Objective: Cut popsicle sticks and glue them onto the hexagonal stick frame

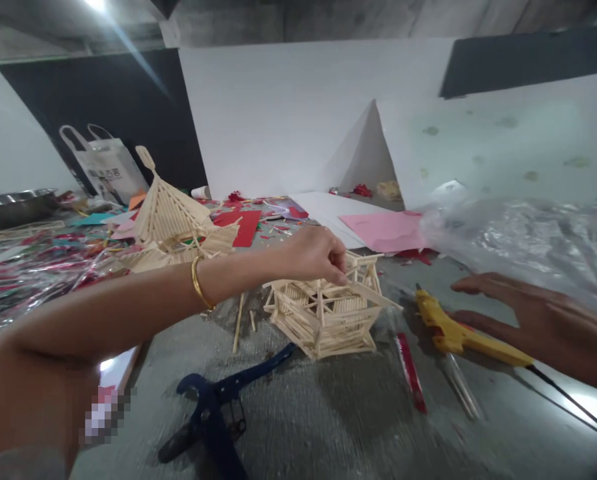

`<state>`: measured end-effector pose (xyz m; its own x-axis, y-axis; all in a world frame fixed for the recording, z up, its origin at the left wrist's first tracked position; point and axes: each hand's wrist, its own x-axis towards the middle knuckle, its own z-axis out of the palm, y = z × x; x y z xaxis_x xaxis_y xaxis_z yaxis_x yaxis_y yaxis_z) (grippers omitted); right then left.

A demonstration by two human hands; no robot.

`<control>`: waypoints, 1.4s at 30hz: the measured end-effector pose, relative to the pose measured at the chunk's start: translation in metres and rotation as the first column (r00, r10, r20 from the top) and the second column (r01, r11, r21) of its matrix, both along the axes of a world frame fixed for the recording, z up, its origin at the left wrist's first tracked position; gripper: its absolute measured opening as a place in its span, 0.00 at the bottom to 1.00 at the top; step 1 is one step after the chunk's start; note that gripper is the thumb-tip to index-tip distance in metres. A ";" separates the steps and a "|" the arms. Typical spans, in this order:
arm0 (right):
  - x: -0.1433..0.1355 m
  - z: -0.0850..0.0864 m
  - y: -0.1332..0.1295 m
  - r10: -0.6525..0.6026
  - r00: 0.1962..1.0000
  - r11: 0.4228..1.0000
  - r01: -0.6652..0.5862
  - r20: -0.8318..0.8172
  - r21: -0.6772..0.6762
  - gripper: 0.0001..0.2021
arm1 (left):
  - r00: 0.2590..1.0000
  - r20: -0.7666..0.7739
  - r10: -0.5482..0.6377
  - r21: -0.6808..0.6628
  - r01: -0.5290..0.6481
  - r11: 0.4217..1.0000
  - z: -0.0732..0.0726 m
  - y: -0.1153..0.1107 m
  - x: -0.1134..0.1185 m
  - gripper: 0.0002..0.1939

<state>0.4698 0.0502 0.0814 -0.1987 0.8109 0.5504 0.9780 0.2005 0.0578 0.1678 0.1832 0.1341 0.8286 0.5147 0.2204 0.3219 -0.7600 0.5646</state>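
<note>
The left arm comes in from the near left corner, bent at the elbow, its forearm stretching right and away to the middle of the scene. The left wrist is almost straight, and the left hand is turned back-up, its fingers curled in and its thumb and forefinger drawn together, tips pointing down. The right hand enters from the right edge, well apart from the left one, reaching leftward with its digits extended and a gap between them.
</note>
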 end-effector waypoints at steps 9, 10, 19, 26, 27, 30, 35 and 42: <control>-0.068 0.011 -0.016 0.153 0.987 0.988 -0.153 -0.045 0.002 0.14 | 1.000 -0.023 0.006 -0.039 -0.007 0.999 -0.001 -0.003 -0.004 0.02; -0.072 0.011 -0.016 0.164 0.985 0.986 -0.164 -0.050 0.016 0.14 | 1.000 -0.026 0.015 -0.037 -0.016 0.999 -0.001 -0.004 -0.004 0.02; -0.073 -0.008 -0.013 0.194 0.979 0.980 -0.191 -0.060 0.052 0.13 | 0.998 -0.055 0.028 0.004 -0.028 1.000 0.002 -0.013 0.003 0.04; -0.069 -0.015 -0.012 0.198 0.980 0.980 -0.198 -0.022 0.030 0.13 | 0.989 -0.142 0.045 0.070 -0.035 0.997 0.004 -0.015 0.003 0.04; -0.069 -0.015 -0.012 0.201 0.979 0.979 -0.200 -0.027 0.035 0.13 | 0.989 -0.141 0.039 0.077 -0.029 0.997 0.004 -0.014 0.003 0.04; -0.069 -0.016 -0.012 0.206 0.977 0.978 -0.203 -0.057 0.044 0.13 | 0.991 -0.132 0.019 0.086 -0.008 0.996 0.004 -0.013 0.002 0.05; -0.067 -0.017 -0.011 0.185 0.977 0.983 -0.186 -0.106 0.004 0.13 | 0.990 -0.141 0.007 0.102 0.007 0.995 0.004 -0.012 0.003 0.05; -0.065 -0.020 -0.009 0.183 0.982 0.983 -0.183 -0.049 0.002 0.12 | 0.982 -0.178 0.055 0.125 -0.033 0.992 0.007 -0.016 0.005 0.08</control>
